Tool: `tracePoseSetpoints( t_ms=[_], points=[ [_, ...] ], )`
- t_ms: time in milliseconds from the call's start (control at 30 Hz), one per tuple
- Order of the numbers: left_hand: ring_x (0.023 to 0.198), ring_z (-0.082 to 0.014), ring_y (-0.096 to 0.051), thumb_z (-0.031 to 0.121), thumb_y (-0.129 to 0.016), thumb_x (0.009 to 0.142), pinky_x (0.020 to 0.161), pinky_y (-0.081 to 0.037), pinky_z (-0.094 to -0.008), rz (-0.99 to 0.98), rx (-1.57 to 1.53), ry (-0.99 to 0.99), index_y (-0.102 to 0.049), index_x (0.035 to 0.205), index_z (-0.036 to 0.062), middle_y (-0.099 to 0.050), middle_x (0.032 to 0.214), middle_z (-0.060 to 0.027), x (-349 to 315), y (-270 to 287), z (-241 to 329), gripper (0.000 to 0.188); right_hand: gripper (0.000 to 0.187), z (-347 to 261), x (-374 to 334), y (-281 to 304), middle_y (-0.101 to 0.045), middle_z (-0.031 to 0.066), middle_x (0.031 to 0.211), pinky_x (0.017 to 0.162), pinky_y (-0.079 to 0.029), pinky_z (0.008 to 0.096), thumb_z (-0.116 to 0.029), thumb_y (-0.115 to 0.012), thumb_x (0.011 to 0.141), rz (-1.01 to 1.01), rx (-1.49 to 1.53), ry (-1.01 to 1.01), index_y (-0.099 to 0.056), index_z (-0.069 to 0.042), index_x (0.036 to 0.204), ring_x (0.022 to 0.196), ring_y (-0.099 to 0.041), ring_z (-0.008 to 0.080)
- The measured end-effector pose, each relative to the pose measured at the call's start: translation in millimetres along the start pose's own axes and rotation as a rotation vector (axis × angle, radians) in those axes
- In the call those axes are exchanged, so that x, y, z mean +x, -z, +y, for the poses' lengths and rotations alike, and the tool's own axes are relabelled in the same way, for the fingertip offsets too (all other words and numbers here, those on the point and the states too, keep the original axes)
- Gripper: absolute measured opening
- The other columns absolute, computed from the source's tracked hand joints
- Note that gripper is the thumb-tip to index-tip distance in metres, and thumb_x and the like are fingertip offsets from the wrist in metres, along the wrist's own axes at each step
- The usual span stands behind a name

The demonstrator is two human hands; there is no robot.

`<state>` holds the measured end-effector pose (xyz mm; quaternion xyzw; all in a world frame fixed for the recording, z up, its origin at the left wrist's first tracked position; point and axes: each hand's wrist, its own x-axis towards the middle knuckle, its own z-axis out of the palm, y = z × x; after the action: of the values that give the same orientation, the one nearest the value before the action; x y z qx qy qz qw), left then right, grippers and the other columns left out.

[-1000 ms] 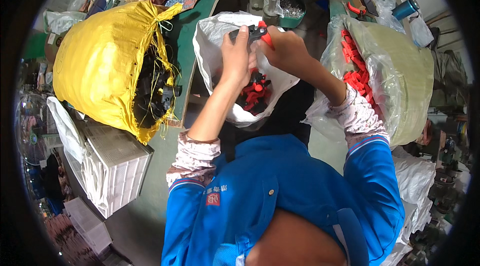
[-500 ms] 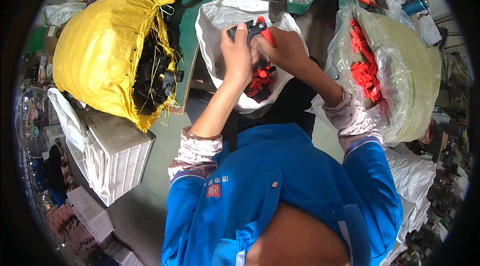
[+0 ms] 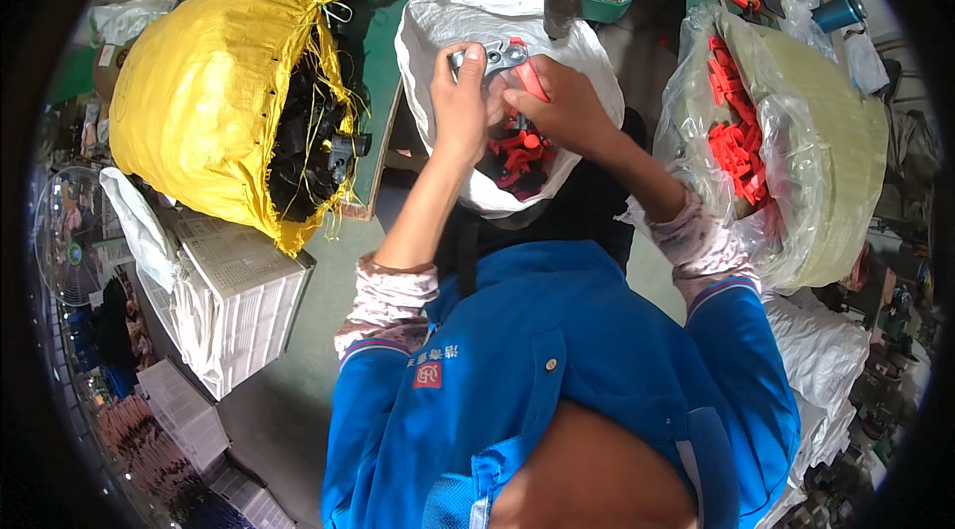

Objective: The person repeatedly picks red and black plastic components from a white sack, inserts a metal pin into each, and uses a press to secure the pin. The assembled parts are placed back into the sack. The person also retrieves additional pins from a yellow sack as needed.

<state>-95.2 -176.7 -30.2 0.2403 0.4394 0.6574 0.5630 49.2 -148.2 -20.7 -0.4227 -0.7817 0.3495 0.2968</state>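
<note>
Above a white woven sack (image 3: 418, 32), my left hand (image 3: 462, 111) is closed around one end of a black plastic part (image 3: 503, 56), its thumb on top. The part looks grey where light strikes it. On its right side is a red plastic lever (image 3: 531, 82), which my right hand (image 3: 569, 109) pinches. Black and red pieces touch each other; whether they are fastened I cannot tell. Some fingertips are hidden behind the part. Below the hands, red and black plastic parts (image 3: 525, 153) lie inside the sack.
A yellow sack (image 3: 189, 101) of black parts lies on its side to the left. At right stands a pale green sack (image 3: 831, 141) with a clear liner and red parts (image 3: 736, 156). A metal machine column (image 3: 561, 2) rises just beyond the hands, beside a green tray (image 3: 607, 7).
The black part has turned slightly, so its face now catches the light. My right fingers have shifted on the red lever. The whole view has moved a little.
</note>
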Motion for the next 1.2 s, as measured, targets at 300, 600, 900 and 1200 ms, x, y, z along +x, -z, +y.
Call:
tracePoseSetpoints(
  t_ms=[300,600,900,1200],
  points=[
    [0.093,-0.0219,-0.064,0.027,-0.057,0.093,0.082,-0.055,-0.0386,-0.26,-0.196,0.191,-0.056,0.11,0.001,-0.062,0.103,-0.0137,11.3,34.7,7.7,0.031,0.03,14.4,-12.4,-7.3,-0.061,0.0151,0.099,0.072,-0.05,0.0347,-0.002,-0.061,0.081,0.168,-0.056,0.33,-0.06,-0.004,0.111,0.085,-0.062,0.0316],
    [0.082,-0.015,-0.062,0.012,-0.052,0.095,0.072,-0.053,-0.0274,-0.16,-0.142,0.128,-0.051,0.121,-0.0031,-0.063,0.098,-0.009,6.1,43.8,-3.7,0.03,0.034,25.7,-20.3,-25.5,-0.062,0.0137,0.097,0.072,-0.051,0.0341,0.003,-0.061,0.077,0.225,-0.161,0.45,-0.062,-0.003,0.11,0.085,-0.062,0.0287],
    [0.084,-0.0154,-0.063,0.011,-0.053,0.094,0.076,-0.054,-0.0273,-0.155,-0.15,0.135,-0.053,0.118,-0.0019,-0.063,0.099,-0.0088,-1.2,37.5,-0.1,0.027,0.039,18.5,-28.1,-22.0,-0.063,0.0148,0.099,0.074,-0.052,0.0356,0.002,-0.058,0.075,0.224,-0.194,0.463,-0.057,-0.003,0.114,0.088,-0.062,0.0301],
    [0.079,-0.0104,-0.063,0.014,-0.053,0.095,0.066,-0.053,-0.0224,-0.075,-0.065,0.151,-0.058,0.114,0.0029,-0.066,0.092,-0.0046,-8.4,39.9,1.2,0.023,0.039,12.5,-34.6,-29.2,-0.061,0.0179,0.101,0.075,-0.052,0.0372,0.0,-0.056,0.079,0.197,-0.199,0.441,-0.054,-0.002,0.118,0.089,-0.062,0.0328]
  ],
)
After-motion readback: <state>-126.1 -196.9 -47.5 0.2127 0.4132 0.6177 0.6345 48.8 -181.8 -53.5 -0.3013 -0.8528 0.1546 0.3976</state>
